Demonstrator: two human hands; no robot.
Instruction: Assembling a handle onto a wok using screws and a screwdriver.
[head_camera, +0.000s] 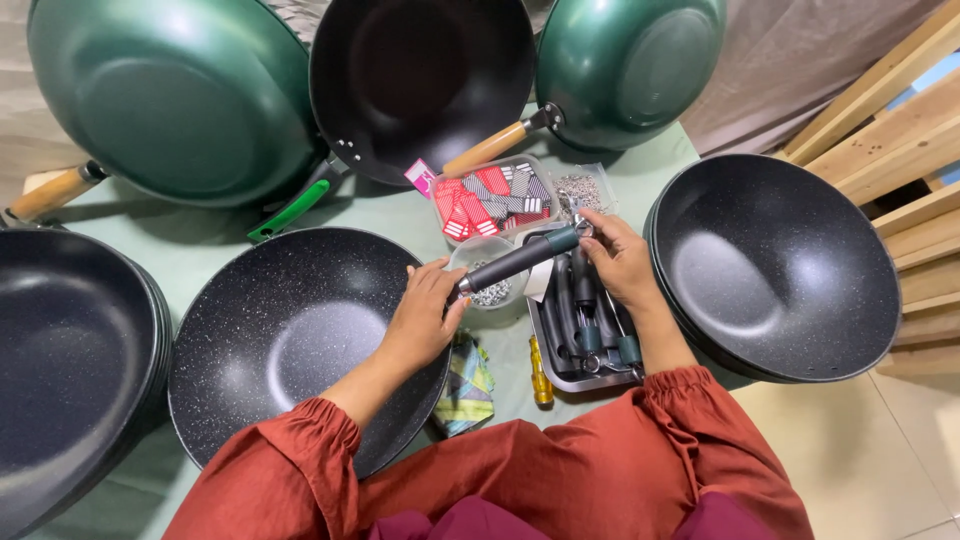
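Fingers of the left hand and right hand grip opposite ends of a dark pan handle; the speckled wok lies directly below the left fingers.

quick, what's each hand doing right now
Left hand: closed around the lower end of the dark pan handle.
Right hand: fingers pinched at the handle's upper metal end, above the tray of handles.

Lighting: bright, even, from overhead; I see soft glare patches on the green wok and in the speckled pan. Shadows: faint, short, under pans. Focus: sharp at centre. Edges: wide-angle bending, I note curved wooden slats. Blur: none.
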